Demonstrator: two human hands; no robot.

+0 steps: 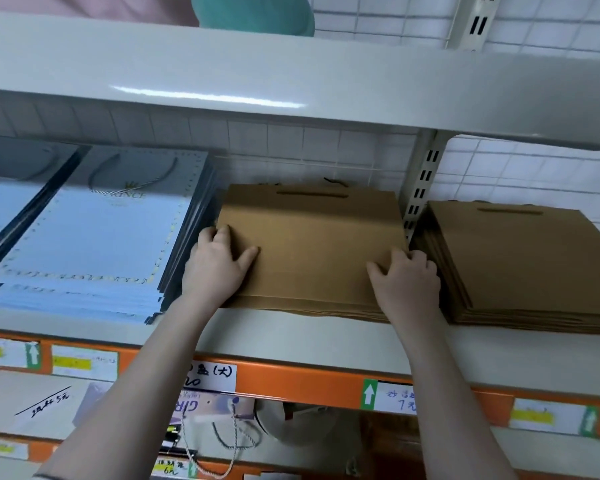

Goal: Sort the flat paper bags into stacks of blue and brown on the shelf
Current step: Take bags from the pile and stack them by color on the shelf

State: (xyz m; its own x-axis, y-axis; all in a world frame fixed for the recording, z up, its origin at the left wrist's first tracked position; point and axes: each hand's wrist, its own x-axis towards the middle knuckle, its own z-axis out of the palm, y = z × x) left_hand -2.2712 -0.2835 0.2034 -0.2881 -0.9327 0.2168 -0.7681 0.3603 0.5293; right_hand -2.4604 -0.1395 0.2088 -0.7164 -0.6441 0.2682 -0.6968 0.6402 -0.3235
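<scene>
Nearest, below the shelf: orange rail (pixel 291 379) with handwritten price labels (pixel 212 375) and green arrow stickers (pixel 369 394); under it a purple-ish gift bag with rope handles (pixel 219 410), partly hidden by the left forearm.

Both bare arms reach up to the grey shelf (pixel 291 337). Left hand (pixel 217 259) grips the left edge of the middle brown bag stack (pixel 312 251), thumb on top, fingers curled over the side edge. Right hand (pixel 407 275) grips the same stack at its right front area, thumb on top, fingers curled over the right edge. Stack lies flat on the shelf, handle end toward the back wall.

Just left of it, touching or nearly so: blue bag stack (pixel 94 233), flat, pale blue top bag with dotted border and rope handle. Another blue stack (pixel 4 209) further left, cut off by the frame.

Right, past the slotted upright (pixel 421 192): second brown bag stack (pixel 527 268), flat, untouched.

Behind: white wire grid wall (pixel 291 147). Above: upper shelf (pixel 291 74) with a teal item (pixel 253 12) on it.
</scene>
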